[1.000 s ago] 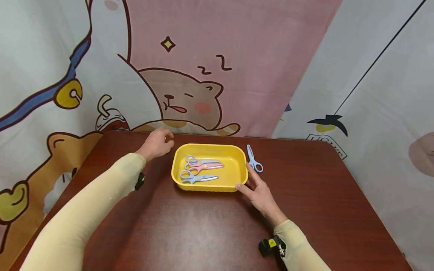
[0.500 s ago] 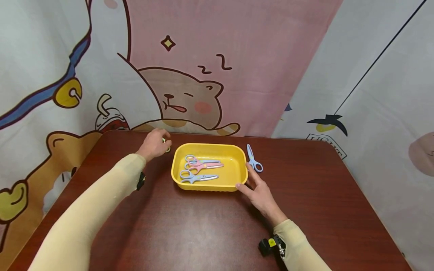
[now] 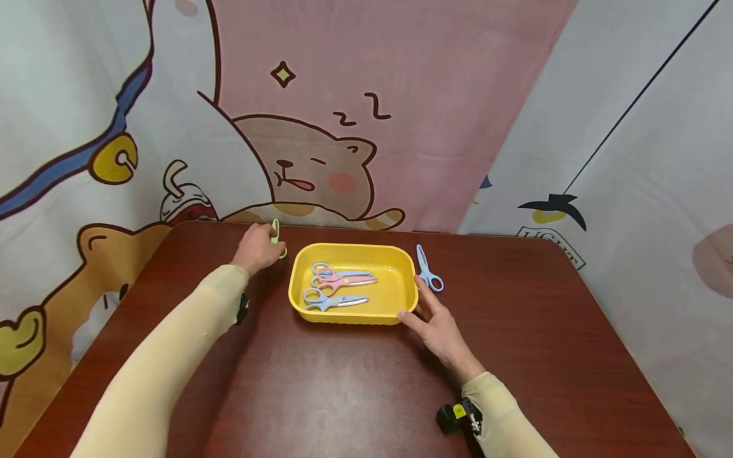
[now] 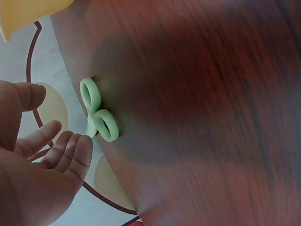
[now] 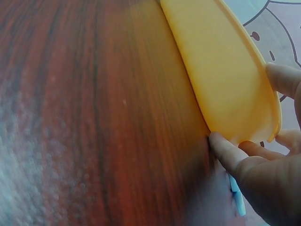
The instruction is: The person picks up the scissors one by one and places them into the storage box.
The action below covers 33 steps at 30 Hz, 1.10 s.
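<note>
Near the table's back left edge, my left hand (image 3: 258,249) is beside green scissors (image 3: 275,231). In the left wrist view its loosely bent fingertips (image 4: 83,146) lie close to the scissors' handle loops, and the thumb stays apart from them; whether they touch cannot be told. My right hand (image 3: 439,327) spreads around the front right corner of a yellow tray (image 3: 355,319), the thumb (image 5: 281,77) at the rim and a fingertip low on the wall. Inside the tray lie pink scissors (image 3: 338,280) and two blue pairs, the front blue scissors (image 3: 326,301) fully visible.
Another pair of blue scissors (image 3: 431,277) lies on the brown table (image 3: 321,394), just right of the tray and beyond my right fingers. A patterned cloth (image 3: 429,114) hangs behind the table's back edge.
The left hand has shifted slightly left and toward me. The green scissors, hidden a second ago and partly visible half a second ago, now show more. Tray and right hand stay put.
</note>
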Available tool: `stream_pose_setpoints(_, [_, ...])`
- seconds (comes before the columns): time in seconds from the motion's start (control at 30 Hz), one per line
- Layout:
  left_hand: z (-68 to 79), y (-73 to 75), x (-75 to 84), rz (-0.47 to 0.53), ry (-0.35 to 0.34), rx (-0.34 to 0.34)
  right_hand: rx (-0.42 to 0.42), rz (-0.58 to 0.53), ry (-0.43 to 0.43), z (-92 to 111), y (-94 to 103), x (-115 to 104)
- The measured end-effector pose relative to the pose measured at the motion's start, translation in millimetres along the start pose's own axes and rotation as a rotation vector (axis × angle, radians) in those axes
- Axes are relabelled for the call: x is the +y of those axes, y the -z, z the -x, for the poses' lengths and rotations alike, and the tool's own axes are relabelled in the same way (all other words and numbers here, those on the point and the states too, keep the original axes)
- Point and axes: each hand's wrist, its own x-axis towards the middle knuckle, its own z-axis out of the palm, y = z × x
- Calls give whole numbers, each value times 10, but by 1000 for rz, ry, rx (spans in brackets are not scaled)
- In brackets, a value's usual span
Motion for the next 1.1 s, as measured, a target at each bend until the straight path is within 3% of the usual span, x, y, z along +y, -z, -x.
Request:
stream_pose_setpoints(0.23, [-21,-49,-59,7,79,13,10,-3,9,3,5,2])
stream_pose_setpoints(0.47, [-48,-119,-119,-20,109,36,7,-15,20,18,6,-21])
stream_pose_setpoints(0.77, [-58,-180,-156,-52,151,12,6,-23,15,4,1,2])
stream_pose_setpoints(1.1, [-64,-207,-176,-84,136,8,-1,-33,14,-1,11,2])
